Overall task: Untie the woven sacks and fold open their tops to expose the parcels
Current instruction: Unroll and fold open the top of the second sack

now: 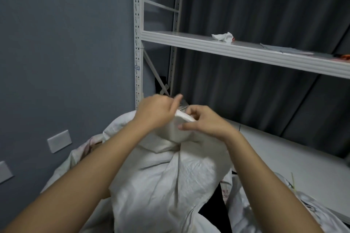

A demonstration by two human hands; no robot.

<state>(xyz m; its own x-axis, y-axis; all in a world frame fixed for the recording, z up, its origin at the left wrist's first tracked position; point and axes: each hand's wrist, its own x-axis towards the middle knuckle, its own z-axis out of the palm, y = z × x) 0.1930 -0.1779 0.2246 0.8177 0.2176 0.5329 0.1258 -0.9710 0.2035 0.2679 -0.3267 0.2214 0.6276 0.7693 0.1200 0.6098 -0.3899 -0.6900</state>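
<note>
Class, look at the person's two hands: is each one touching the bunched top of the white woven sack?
Touching. The head view shows the left hand and the right hand both pinching the bunched top of the white woven sack, with fingers curled around its gathered edge.

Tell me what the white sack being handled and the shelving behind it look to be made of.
The sack looks like woven plastic, matte white: it creases stiffly and bunches at the neck both hands grip, though no weave is visible. The shelving appears to be painted metal, smooth pale grey, with slotted perforated uprights and a ribbed front edge.
</note>
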